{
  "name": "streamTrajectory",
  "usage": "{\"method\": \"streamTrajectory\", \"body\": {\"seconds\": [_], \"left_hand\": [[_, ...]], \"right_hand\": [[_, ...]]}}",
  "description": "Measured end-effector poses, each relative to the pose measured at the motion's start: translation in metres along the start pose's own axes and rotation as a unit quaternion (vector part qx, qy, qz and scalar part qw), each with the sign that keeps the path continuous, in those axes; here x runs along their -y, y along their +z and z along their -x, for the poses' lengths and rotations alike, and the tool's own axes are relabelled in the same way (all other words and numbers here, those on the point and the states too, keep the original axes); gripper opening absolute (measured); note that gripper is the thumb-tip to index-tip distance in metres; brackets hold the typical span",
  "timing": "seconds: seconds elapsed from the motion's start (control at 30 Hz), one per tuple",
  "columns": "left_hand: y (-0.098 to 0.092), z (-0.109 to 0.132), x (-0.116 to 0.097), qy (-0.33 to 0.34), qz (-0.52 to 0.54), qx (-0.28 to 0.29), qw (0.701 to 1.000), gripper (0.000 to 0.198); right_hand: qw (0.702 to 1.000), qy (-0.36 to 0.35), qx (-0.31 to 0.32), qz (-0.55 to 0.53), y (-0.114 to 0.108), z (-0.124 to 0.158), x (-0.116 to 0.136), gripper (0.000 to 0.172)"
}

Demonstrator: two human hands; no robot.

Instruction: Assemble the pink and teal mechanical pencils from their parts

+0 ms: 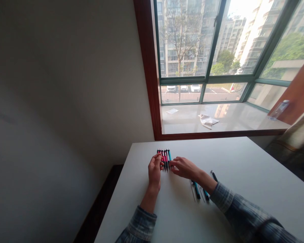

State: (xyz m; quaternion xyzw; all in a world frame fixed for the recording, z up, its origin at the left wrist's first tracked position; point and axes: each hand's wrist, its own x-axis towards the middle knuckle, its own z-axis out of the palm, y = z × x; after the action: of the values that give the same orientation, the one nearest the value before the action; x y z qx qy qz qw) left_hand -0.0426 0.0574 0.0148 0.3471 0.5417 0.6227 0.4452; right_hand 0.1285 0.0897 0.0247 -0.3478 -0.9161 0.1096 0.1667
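**A:** Bench first. What's on it?

**B:** White bench below the window. A row of pens lies side by side near the far edge, barrels parallel and flat on the surface. Pink and black barrels, with a teal one at the right end. Count: five or six. The fingers cover part of the row, so I can't settle it.

**A:** Hands?

**B:** Left hand at the row's left end, fingers curled against the pens. Right hand reaches in from the right, its fingertips at the row's right end. The two hands are just apart, with the row between them.

**A:** State of the grip?

**B:** Each grip is in contact with the row, but I cannot tell whether either is clamped on it or only touching.

**A:** Other items on the bench?

**B:** Beneath the right forearm, to the right of the row: two teal pens, one dark pen and two thin pale rods. Count of loose pens: three.

**A:** Containers?

**B:** One possible: a clear plastic packet at the right end of the window sill. Contents can't be made out. Also on the sill: one crumpled cloth and one flat sheet of paper.
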Motion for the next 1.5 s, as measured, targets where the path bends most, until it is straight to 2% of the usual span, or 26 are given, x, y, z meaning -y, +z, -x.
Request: {"method": "streamTrajectory", "body": {"seconds": [0.17,0.27,0.43,0.53,0.6,0.8,1.03,1.2,1.4,1.5], "left_hand": [[0.001,0.000,0.000,-0.003,0.001,0.001,1.000,0.047],[0.002,0.000,0.000,-0.003,0.000,0.000,1.000,0.046],[0.006,-0.001,0.001,-0.014,-0.010,0.011,1.000,0.042],[0.010,0.000,0.002,-0.009,-0.020,0.030,0.999,0.039],[0.013,0.000,0.003,0.005,-0.026,0.048,0.998,0.037],[0.023,0.004,0.006,0.038,-0.042,0.080,0.995,0.035],[0.027,0.008,0.004,0.062,-0.055,0.101,0.991,0.033],[0.026,0.009,0.003,0.067,-0.056,0.102,0.991,0.032],[0.026,0.009,0.003,0.070,-0.055,0.104,0.991,0.032],[0.025,0.009,0.003,0.073,-0.059,0.107,0.990,0.031]], "right_hand": [[1.000,0.003,0.001,0.012,0.002,0.000,0.001,0.012],[1.000,-0.001,-0.008,-0.010,-0.003,0.006,-0.007,0.018],[0.993,0.050,-0.068,-0.088,-0.033,0.034,-0.046,0.018],[0.988,0.086,-0.052,-0.119,-0.052,0.056,-0.069,0.016],[0.985,0.097,-0.029,-0.136,-0.060,0.071,-0.076,0.017],[0.979,0.109,0.009,-0.169,-0.057,0.097,-0.055,0.035],[0.983,0.113,0.057,-0.132,-0.048,0.093,-0.035,0.049],[0.986,0.104,0.069,-0.111,-0.051,0.091,-0.031,0.047],[0.984,0.128,0.050,-0.110,-0.056,0.095,-0.033,0.033],[0.985,0.128,0.056,-0.100,-0.056,0.095,-0.033,0.035]]}}
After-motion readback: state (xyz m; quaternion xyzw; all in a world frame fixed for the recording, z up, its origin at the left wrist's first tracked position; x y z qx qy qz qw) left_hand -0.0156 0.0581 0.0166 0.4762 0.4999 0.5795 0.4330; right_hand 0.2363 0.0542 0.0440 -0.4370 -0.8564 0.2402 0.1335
